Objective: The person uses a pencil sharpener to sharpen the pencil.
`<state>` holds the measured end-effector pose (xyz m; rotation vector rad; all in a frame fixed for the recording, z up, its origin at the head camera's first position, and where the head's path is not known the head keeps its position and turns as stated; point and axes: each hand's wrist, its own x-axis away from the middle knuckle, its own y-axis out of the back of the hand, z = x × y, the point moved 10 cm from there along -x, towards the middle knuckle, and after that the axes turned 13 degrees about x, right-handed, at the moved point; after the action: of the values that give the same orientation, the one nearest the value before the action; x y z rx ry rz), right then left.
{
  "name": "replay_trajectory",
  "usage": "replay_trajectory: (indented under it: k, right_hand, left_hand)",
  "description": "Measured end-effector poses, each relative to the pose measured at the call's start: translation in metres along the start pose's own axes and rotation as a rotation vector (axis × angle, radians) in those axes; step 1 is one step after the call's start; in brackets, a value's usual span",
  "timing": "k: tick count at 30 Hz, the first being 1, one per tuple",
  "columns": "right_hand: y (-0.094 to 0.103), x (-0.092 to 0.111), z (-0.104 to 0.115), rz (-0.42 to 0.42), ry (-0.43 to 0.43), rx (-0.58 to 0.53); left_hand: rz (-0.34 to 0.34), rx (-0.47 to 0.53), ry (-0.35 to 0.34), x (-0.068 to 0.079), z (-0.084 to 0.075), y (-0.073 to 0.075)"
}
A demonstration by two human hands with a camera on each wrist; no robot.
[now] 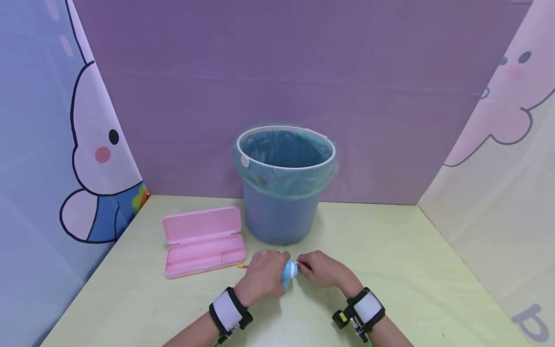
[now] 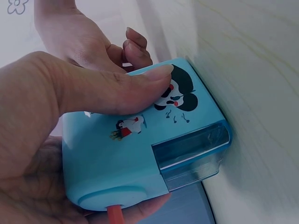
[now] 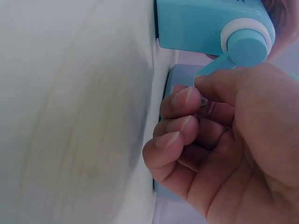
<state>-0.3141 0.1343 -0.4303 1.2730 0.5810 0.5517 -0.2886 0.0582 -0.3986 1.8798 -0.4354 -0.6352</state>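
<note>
A light blue crank pencil sharpener (image 2: 135,154) with cartoon prints and a see-through shavings drawer is gripped in my left hand (image 1: 266,272), the thumb across its printed face. Out of the round opening at one end sticks a pencil (image 2: 115,214), reddish in the left wrist view; its yellow end shows left of my hand in the head view. On the opposite end is the crank handle (image 3: 217,64), its arm coming off a round hub. My right hand (image 1: 323,270) pinches the end of that handle between thumb and curled fingers, which hide the knob.
Behind my hands a blue bin (image 1: 279,217) lined with a green bag stands near the purple back wall. An opened pink pencil case (image 1: 204,241) lies on the pale table (image 1: 390,250), left of the bin. Printed panels (image 1: 34,168) rise along both sides.
</note>
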Motion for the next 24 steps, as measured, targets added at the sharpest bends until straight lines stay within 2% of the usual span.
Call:
replay_trajectory:
  k: [16,24]
  right_hand:
    - [-0.004,0.000,0.000,0.017,0.012,0.000]
    - [-0.011,0.000,0.004,0.071,0.046,0.009]
  left_hand:
    - [-0.001,0.003,0.009,0.001,-0.001,0.000]
    - [-0.011,0.001,0.012,0.001,0.000,0.001]
